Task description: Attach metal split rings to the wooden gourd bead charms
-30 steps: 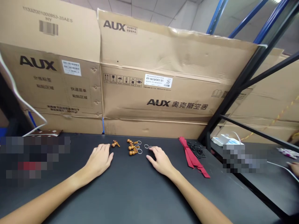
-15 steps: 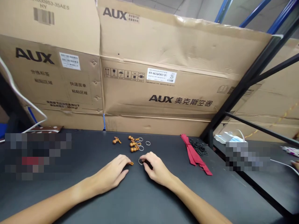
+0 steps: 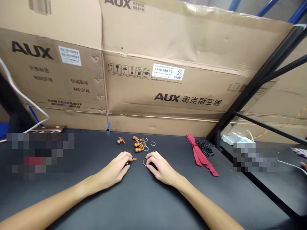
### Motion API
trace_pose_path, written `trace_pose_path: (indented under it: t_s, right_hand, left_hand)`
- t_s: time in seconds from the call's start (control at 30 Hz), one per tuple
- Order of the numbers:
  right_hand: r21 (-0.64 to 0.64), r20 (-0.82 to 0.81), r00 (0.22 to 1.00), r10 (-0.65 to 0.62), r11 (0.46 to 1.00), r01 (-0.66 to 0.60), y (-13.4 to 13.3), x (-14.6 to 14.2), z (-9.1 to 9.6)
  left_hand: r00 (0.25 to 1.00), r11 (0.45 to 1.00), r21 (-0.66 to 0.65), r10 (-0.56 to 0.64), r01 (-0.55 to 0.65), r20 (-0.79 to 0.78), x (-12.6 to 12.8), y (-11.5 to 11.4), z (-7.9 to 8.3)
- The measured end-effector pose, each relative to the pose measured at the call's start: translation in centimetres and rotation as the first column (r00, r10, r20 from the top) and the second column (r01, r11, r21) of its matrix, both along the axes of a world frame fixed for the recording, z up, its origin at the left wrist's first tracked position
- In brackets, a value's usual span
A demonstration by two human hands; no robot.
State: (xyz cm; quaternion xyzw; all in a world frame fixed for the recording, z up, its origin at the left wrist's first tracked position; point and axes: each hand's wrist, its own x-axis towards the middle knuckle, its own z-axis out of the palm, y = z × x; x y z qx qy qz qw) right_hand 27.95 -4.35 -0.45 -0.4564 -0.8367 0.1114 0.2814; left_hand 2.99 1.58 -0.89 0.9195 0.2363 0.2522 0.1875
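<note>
My left hand (image 3: 115, 167) pinches a small wooden gourd charm (image 3: 131, 160) with an orange cord at its fingertips, low on the black table (image 3: 168, 198). My right hand (image 3: 161, 166) faces it, a thin metal key ring (image 3: 145, 162) caught at its fingertips. The hands are close together but not touching. Just beyond them lie a cluster of gourd charms with cords (image 3: 137, 144), a single charm (image 3: 120, 140) and loose metal rings (image 3: 153, 143).
Red ribbons (image 3: 200, 155) and a heap of small black pieces (image 3: 205, 149) lie on the table to the right. AUX cardboard boxes (image 3: 165, 95) stand along the back. A black shelf upright (image 3: 254, 86) rises at right. Beyond it, a co-worker's hand (image 3: 304, 165) rests at a neighbouring table.
Both hands have drawn back toward me and closer together, the left now holding a charm and the right a ring. The view has tilted slightly downward.
</note>
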Motion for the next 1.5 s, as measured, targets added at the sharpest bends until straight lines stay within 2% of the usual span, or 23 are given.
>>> trace_pose_path:
  t_s: [0.2,0.43,0.57,0.7,0.8,0.87,0.97,1.03,1.1,1.2,1.33,1.5]
  right_hand:
    - [-0.015,0.004,1.0,0.008,1.0,-0.008,-0.3,-0.3,0.1]
    - [-0.063,-0.218,0.976,0.002,0.998,-0.016,-0.4,-0.7,-0.2]
    - [-0.101,-0.287,0.958,-0.02,0.995,-0.01,-0.4,-0.9,0.1]
    - [-0.141,-0.344,0.937,-0.062,0.99,0.014,-0.2,-1.0,-0.1]
    - [-0.182,-0.408,0.909,-0.084,0.983,0.009,-0.1,-1.2,-0.4]
    - [-0.235,-0.46,0.883,-0.094,0.972,-0.019,-0.1,-1.4,-0.5]
    - [-0.332,-0.545,0.831,-0.114,0.939,-0.088,-0.2,-2.2,-0.5]
    - [-0.366,-0.617,0.777,-0.124,0.92,-0.144,-0.3,-2.8,-0.4]
    - [-0.39,-0.683,0.718,-0.131,0.897,-0.208,-0.5,-3.5,-0.3]
    - [-0.429,-0.724,0.67,-0.162,0.867,-0.255,-0.7,-4.4,-0.5]
    - [-0.491,-0.724,0.65,-0.23,0.834,-0.252,-0.8,-4.9,-0.7]
    - [-0.503,-0.724,0.652,-0.224,0.818,-0.278,-0.8,-4.9,-0.3]
  left_hand:
    - [0.999,0.998,0.035,0.05,-0.05,0.011,0.1,0.1,-0.5]
    - [0.989,0.978,0.141,0.148,-0.15,0.028,0.2,1.0,-1.3]
    - [0.988,0.974,0.168,0.151,-0.15,0.006,0.1,1.1,-1.0]
    - [0.993,0.983,0.14,0.111,-0.116,0.042,0.1,0.7,-0.3]
    - [0.985,0.989,0.04,0.135,-0.14,0.107,0.3,0.2,0.3]
    - [0.973,0.98,-0.119,0.176,-0.159,0.15,0.8,-0.3,0.6]
    - [0.953,0.897,-0.436,0.192,-0.074,0.234,1.6,-1.2,0.8]
    - [0.941,0.832,-0.555,0.184,0.005,0.284,2.1,-1.6,0.9]
    - [0.939,0.807,-0.59,0.182,0.028,0.292,2.3,-1.9,1.1]
    - [0.943,0.807,-0.59,0.188,0.01,0.273,2.3,-2.0,1.2]
    - [0.946,0.828,-0.561,0.174,0.01,0.273,2.3,-2.0,1.0]
    - [0.945,0.848,-0.53,0.168,0.006,0.28,2.3,-2.2,0.8]
